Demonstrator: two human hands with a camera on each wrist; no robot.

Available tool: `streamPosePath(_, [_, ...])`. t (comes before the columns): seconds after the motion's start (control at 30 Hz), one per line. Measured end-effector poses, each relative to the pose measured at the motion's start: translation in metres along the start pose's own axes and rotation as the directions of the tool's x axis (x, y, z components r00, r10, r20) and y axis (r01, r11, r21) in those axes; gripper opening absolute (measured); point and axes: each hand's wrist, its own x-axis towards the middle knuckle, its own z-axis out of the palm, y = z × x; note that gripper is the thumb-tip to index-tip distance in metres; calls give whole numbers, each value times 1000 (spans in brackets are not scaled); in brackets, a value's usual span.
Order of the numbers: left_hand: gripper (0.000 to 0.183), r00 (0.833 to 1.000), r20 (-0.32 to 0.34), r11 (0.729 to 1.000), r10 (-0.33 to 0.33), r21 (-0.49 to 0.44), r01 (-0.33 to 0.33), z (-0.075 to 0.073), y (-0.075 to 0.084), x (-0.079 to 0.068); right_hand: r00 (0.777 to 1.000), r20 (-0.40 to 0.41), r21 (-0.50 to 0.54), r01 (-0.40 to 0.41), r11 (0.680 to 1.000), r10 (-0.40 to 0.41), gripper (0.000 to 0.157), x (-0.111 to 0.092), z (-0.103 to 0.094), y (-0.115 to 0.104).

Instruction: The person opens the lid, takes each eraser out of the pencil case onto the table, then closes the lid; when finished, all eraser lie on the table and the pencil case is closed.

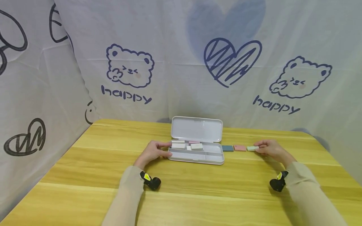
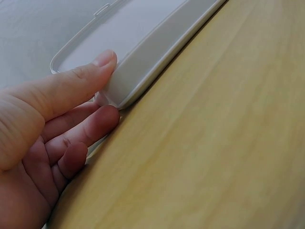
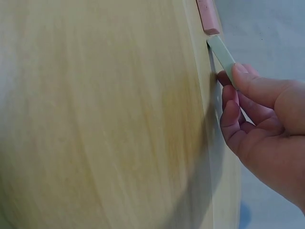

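A white pencil case (image 1: 198, 161) lies on the table with its lid (image 1: 197, 128) raised at the back. White erasers (image 1: 196, 146) and a pink one (image 1: 194, 142) sit in its rear compartment. My left hand (image 1: 151, 153) grips the case's left end; in the left wrist view the thumb (image 2: 90, 74) lies along its rim, the fingers lower down. At the right, my right hand (image 1: 271, 150) pinches a pale green eraser (image 3: 222, 56) by its right end. A pink eraser (image 1: 239, 148) and a blue one (image 1: 227, 148) lie in a row between it and the case.
The yellow wood-grain table (image 1: 203, 194) extends in front of the case and to both sides. A pale curtain (image 1: 181, 78) with printed bears and hearts hangs behind the table's far edge. Another printed cloth (image 1: 42, 94) hangs along the left.
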Motion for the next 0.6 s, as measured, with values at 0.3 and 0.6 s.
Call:
streamPosePath(0.3, [45, 999, 28, 999, 21, -46, -19, -1, 20, -13, 997, -64, -125, 22, 992, -30, 31, -3, 5, -3])
streamPosePath(0.6, [45, 1000, 28, 999, 7, -51, -5, -2, 30, -21, 995, -96, -193, 16, 981, -35, 32, -8, 8, -10])
